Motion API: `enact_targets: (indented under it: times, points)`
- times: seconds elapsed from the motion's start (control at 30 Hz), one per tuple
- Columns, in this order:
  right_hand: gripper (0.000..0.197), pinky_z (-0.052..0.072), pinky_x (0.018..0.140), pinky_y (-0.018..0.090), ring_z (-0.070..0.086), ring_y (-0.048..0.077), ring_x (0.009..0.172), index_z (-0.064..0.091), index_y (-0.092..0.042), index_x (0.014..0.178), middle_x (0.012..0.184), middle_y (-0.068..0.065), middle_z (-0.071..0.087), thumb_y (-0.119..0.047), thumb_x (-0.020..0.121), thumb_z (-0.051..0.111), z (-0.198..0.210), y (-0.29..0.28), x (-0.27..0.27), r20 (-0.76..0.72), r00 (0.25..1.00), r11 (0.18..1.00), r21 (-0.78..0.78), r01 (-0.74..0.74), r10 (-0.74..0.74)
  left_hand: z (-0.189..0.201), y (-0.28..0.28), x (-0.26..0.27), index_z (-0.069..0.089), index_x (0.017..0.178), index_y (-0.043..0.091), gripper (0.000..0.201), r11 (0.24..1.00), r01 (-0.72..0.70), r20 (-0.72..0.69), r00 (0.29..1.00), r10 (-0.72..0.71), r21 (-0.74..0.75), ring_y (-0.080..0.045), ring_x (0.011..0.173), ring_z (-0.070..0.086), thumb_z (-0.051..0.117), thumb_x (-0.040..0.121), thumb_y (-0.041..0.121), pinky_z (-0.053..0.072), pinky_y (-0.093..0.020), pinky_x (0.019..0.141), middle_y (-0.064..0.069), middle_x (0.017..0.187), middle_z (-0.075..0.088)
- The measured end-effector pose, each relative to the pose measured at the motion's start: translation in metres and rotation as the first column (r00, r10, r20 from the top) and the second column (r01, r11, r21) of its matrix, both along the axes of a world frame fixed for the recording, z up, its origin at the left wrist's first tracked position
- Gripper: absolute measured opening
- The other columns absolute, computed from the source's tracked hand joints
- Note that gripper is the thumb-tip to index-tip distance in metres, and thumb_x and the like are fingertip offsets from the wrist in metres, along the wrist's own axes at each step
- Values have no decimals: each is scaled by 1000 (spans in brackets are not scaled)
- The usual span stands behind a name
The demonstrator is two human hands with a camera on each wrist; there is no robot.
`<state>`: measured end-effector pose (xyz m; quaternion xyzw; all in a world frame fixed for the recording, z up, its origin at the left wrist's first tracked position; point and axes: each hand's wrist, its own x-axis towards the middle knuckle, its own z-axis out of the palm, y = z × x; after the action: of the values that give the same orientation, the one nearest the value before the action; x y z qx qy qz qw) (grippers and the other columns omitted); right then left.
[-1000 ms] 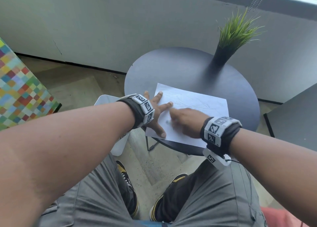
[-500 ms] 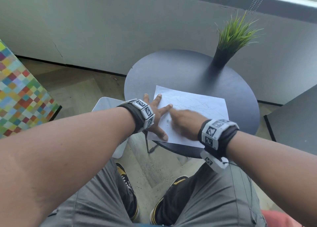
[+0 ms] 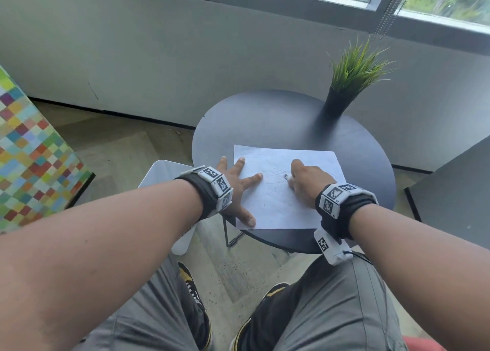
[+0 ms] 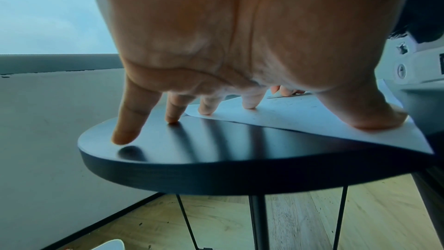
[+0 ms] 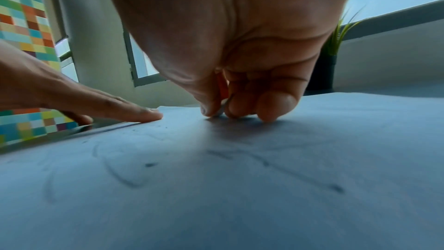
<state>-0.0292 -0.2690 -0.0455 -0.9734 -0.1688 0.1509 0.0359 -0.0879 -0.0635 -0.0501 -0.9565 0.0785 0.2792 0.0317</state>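
Observation:
A white sheet of paper (image 3: pixel 281 205) with faint pencil lines lies on a round dark table (image 3: pixel 278 122). My left hand (image 3: pixel 238 181) lies flat with fingers spread. Its thumb presses the sheet's near left corner, two fingertips press the left edge, and the outer fingers rest on the bare tabletop (image 4: pixel 192 174). My right hand (image 3: pixel 305 181) rests mid-sheet with curled fingers, pinching a small whitish object (image 3: pixel 289 179) against the paper. In the right wrist view that object (image 5: pixel 222 110) is mostly hidden between thumb and fingers, so I cannot tell what it is.
A potted grass plant (image 3: pixel 355 72) stands at the table's far right edge. A white stool (image 3: pixel 164 175) sits low at the table's left. A checkered multicoloured block (image 3: pixel 31 152) is far left, a grey surface (image 3: pixel 456 186) far right. My knees and shoes are below.
My right hand has slid to the right across the sheet, away from the left index finger it was next to. The left hand stays pressed in place.

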Motion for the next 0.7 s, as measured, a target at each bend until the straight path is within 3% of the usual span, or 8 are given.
enact_targets:
  times: [0.13, 0.2, 0.27, 0.37, 0.43, 0.5, 0.57, 0.7]
  points:
    - [20, 38, 69, 37, 50, 28, 81, 32, -18, 98, 99, 12, 60, -37, 99, 38, 1, 24, -36, -112, 959, 965, -2, -262, 261, -4, -2, 0, -12, 153, 48, 126, 999, 44, 52, 998, -45, 30, -37, 152, -12, 54, 57, 96, 5, -69, 116, -11, 166, -17]
    - [22, 39, 70, 37, 52, 29, 83, 38, -15, 106, 97, 13, 60, -36, 98, 40, 3, 31, -53, -193, 905, 922, 2, -387, 380, -3, -2, 0, -12, 154, 45, 126, 999, 44, 42, 998, -44, 20, -34, 153, -11, 57, 61, 93, 6, -65, 118, -13, 165, -19]
    - [23, 40, 71, 37, 52, 29, 84, 42, -14, 108, 100, 14, 61, -35, 97, 42, 7, 26, -41, -166, 936, 950, -1, -314, 309, -2, -2, 0, -12, 155, 44, 126, 999, 40, 33, 999, -40, 5, -33, 153, -10, 58, 62, 91, 10, -64, 118, -13, 165, -20]
    - [19, 42, 70, 38, 54, 33, 86, 37, -15, 99, 103, 18, 61, -33, 95, 40, 8, 14, -17, -63, 996, 998, 6, -68, 69, -2, -2, 0, -12, 154, 45, 126, 999, 35, 30, 999, -35, 0, -33, 153, -10, 59, 61, 91, 14, -66, 117, -12, 165, -20]
    - [20, 39, 70, 37, 56, 35, 90, 37, -15, 106, 106, 18, 61, -32, 96, 40, 5, 23, -27, -68, 989, 991, 12, -134, 134, -3, -2, 1, -12, 154, 45, 127, 999, 32, 30, 999, -32, 4, -33, 153, -10, 59, 60, 92, 14, -67, 116, -13, 165, -20]
    - [28, 40, 71, 37, 57, 35, 95, 38, -13, 118, 105, 15, 61, -31, 97, 43, 1, 36, -47, -138, 938, 948, 39, -316, 318, -2, -2, 1, -11, 154, 45, 127, 1000, 31, 35, 999, -31, 6, -33, 153, -11, 60, 60, 91, 14, -68, 115, -13, 165, -20]
    - [26, 46, 75, 40, 58, 34, 95, 40, -15, 116, 104, 12, 62, -31, 95, 46, -2, 35, -49, -149, 919, 932, 58, -359, 364, -2, -2, 0, -10, 153, 49, 122, 999, 34, 33, 999, -33, -8, -33, 153, -12, 60, 61, 90, 14, -70, 114, -14, 164, -21]
    - [21, 47, 77, 40, 56, 35, 89, 38, -15, 100, 103, 18, 62, -36, 95, 42, 3, 10, -7, -45, 999, 1000, 15, -10, 11, -1, -2, -2, -10, 149, 58, 117, 999, 37, 23, 999, -37, -14, -34, 152, -12, 55, 60, 94, 14, -71, 114, -13, 164, -21]
